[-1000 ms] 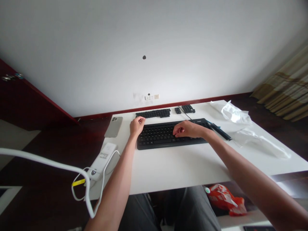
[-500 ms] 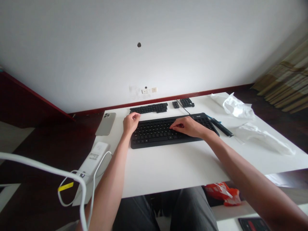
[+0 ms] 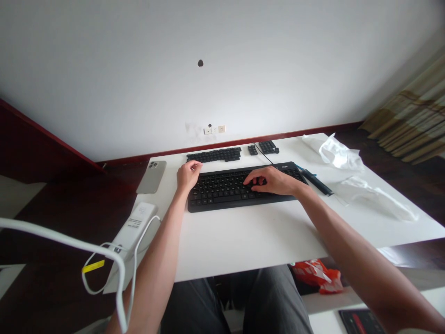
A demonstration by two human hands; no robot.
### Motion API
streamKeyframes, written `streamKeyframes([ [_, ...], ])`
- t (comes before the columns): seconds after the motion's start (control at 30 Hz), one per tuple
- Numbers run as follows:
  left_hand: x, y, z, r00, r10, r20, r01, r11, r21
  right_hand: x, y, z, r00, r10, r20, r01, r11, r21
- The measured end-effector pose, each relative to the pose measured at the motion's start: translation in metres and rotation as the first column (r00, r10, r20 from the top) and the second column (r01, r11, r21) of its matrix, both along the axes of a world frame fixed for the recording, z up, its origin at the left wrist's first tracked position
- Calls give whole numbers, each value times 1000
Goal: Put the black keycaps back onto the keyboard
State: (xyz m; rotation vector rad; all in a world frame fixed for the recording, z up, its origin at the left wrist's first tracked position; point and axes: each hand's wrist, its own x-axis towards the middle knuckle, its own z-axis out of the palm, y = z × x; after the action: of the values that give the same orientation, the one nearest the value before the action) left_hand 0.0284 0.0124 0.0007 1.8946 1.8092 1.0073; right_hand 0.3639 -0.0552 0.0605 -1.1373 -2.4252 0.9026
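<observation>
Since barely anything has shifted in the last second, the black keyboard (image 3: 222, 192) is found sitting put on the white tabletop (image 3: 243, 236). The fingers (image 3: 251, 182) of the right hand (image 3: 276, 181) are laid loosely on the keys, nothing grasped, while the left hand (image 3: 188, 177) is left relaxed at the keyboard's top corner, gripping nothing. Loose black key strips (image 3: 213, 155) are lying behind it.

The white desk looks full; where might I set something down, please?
The widest bare patch on the white desk lies between the black keyboard and the near edge. It is crowded along the far edge by the black key strips and at right by the plastic wrap.
</observation>
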Motion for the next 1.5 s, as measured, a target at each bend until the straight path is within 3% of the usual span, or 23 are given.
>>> streamKeyframes([
  [0.33, 1, -1, 0, 1000, 1, -6, -1, 1000, 2, -3, 3, -5, 995, -98, -7, 97, 993, -67],
  [0.67, 0, 0, 0, 1000, 2, -18, -2, 1000, -2, 5, 3, 0, 998, -66, -16, 64, 991, -117],
  [0.9, 1, -1, 2, 1000, 9, -11, -9, 1000, -8, 2, 3, -4, 990, -125, -60, 115, 981, -155],
  [1.5, 0, 0, -1, 1000, -6, -7, 6, 1000, 10, -7, -3, -3, 999, -34, -3, 33, 995, -89],
])
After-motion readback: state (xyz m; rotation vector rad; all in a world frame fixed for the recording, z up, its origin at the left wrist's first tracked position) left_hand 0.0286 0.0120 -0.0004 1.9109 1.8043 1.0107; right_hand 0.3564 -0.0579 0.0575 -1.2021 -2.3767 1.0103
